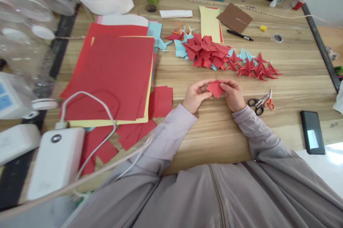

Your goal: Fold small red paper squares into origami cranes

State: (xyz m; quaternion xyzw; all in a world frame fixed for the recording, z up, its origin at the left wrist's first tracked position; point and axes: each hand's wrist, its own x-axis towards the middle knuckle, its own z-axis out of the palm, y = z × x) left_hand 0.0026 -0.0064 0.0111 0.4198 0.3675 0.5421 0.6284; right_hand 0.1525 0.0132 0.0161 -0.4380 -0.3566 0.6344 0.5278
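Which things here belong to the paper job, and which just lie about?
Likely the job:
red paper held by left hand and right hand
small red sheets
folded red pieces

Likely just lying about:
black pen
black device
white power bank

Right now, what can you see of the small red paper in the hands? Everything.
The small red paper looks plain, matte and folded, with a blunt point toward the wearer's body. The left hand grips its left side; the right hand has its thumb on the upper right. It sits over the wooden table, on the near side of the folded-paper pile. Fingers hide some edges; its layers can't be counted.
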